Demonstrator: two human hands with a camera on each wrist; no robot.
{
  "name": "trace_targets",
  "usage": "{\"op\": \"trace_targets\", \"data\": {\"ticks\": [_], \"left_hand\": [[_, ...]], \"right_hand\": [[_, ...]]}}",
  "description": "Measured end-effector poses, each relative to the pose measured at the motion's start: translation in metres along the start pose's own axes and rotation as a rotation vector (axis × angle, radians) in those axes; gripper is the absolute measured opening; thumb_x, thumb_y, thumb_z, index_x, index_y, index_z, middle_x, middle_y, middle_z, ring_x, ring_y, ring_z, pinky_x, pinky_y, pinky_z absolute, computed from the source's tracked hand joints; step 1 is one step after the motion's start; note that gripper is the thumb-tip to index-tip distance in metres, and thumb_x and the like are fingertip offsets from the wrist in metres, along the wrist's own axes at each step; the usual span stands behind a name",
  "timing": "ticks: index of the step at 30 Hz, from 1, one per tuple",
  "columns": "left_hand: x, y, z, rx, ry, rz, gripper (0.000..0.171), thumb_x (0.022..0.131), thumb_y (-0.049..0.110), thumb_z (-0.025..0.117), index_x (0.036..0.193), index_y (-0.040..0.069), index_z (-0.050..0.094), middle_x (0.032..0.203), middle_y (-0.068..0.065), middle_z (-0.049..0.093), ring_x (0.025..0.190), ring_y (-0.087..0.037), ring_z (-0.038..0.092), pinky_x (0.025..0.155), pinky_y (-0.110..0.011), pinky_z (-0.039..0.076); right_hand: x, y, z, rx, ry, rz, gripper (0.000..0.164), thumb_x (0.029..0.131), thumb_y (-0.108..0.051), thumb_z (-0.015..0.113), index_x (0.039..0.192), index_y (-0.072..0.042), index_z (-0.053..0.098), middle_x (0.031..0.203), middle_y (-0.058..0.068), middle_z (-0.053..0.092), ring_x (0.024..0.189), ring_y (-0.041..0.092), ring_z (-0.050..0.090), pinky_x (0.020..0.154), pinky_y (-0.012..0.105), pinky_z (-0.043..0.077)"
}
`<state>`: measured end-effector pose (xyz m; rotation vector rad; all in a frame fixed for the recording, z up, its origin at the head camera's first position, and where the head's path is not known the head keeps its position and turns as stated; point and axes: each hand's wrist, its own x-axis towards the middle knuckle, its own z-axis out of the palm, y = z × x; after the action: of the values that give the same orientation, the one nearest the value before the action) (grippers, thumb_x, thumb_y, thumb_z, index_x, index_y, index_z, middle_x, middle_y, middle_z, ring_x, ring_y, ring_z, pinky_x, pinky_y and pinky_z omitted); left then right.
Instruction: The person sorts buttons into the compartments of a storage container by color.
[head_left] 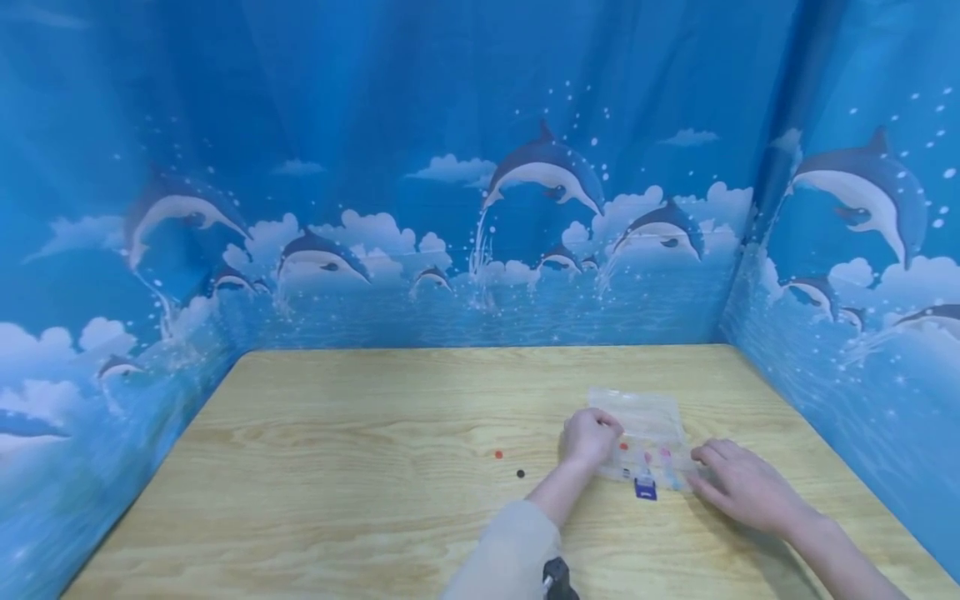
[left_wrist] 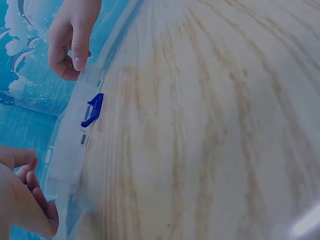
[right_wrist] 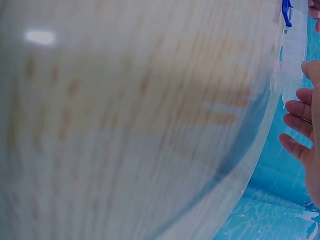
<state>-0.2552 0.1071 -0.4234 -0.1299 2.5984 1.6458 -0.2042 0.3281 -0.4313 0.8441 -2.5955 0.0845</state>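
Note:
A clear plastic box (head_left: 613, 473) with its see-through lid (head_left: 648, 415) raised lies on the table's right side. A blue latch (head_left: 646, 488) is on its front edge. Several small red, pink and blue pieces show inside. My left hand (head_left: 588, 437) is at the box's left side, fingertips over it. In the left wrist view the left hand (left_wrist: 22, 195) has bent fingers close to the thumb; I cannot tell whether a small piece is between them. My right hand (head_left: 742, 483) is beside the box's right edge, its fingers (right_wrist: 297, 122) loose and apart.
On the wooden table (head_left: 337, 467), a small red disc (head_left: 498, 455) and a black disc (head_left: 521, 473) lie left of the left forearm. A blue dolphin-print curtain (head_left: 420, 208) encloses the table's back and sides.

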Motion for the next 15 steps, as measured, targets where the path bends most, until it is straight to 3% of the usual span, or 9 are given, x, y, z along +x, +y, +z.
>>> {"op": "trace_targets", "data": {"ticks": [7, 12, 15], "left_hand": [[0.003, 0.004, -0.011, -0.057, 0.001, 0.015, 0.008, 0.079, 0.015, 0.070, 0.073, 0.017, 0.065, 0.070, 0.008, 0.058, 0.068, -0.011, 0.053, 0.069, -0.032, 0.045], [0.005, 0.004, -0.023, -0.067, 0.018, 0.060, 0.008, 0.080, 0.012, 0.069, 0.073, 0.013, 0.066, 0.070, 0.006, 0.059, 0.064, -0.010, 0.052, 0.060, -0.027, 0.044], [0.009, 0.002, -0.029, -0.076, 0.013, 0.046, 0.007, 0.080, 0.013, 0.069, 0.074, 0.013, 0.067, 0.071, 0.006, 0.059, 0.065, -0.010, 0.052, 0.060, -0.026, 0.044]], "right_hand": [[0.000, 0.001, 0.000, 0.003, 0.001, 0.005, 0.032, 0.073, -0.022, 0.074, 0.095, -0.002, 0.062, 0.090, 0.008, 0.060, 0.082, 0.026, 0.059, 0.073, 0.045, 0.049], [0.000, 0.002, 0.000, 0.008, -0.013, 0.013, 0.032, 0.074, -0.022, 0.074, 0.095, -0.002, 0.062, 0.091, 0.008, 0.060, 0.084, 0.027, 0.059, 0.074, 0.046, 0.049], [0.000, 0.002, -0.001, 0.009, -0.018, 0.014, 0.031, 0.074, -0.022, 0.074, 0.096, -0.002, 0.062, 0.091, 0.008, 0.060, 0.084, 0.027, 0.059, 0.074, 0.046, 0.049]]}}
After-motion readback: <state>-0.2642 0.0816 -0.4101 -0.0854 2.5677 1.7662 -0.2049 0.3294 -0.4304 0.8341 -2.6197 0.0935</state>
